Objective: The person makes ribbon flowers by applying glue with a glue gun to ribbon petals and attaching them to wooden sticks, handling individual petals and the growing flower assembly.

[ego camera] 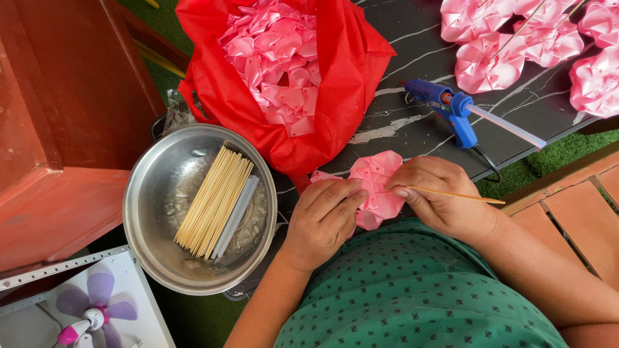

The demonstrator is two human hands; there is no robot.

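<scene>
Two hands work a pink ribbon flower at the edge of a dark marbled table.

The dark table [412, 77] carries a red bag [342, 77] of pink ribbon petals [277, 61] and finished pink flowers [516, 45] (top right); just left of it sits a steel bowl [155, 219] holding bamboo sticks [213, 201] and clear glue sticks [236, 216]. A blue glue gun [451, 109] lies above the hands. The left hand [322, 219] presses closed fingers on the pink flower [377, 187] at the table's near edge; the right hand [438, 196] pinches a thin stick [458, 195] against it.
</scene>
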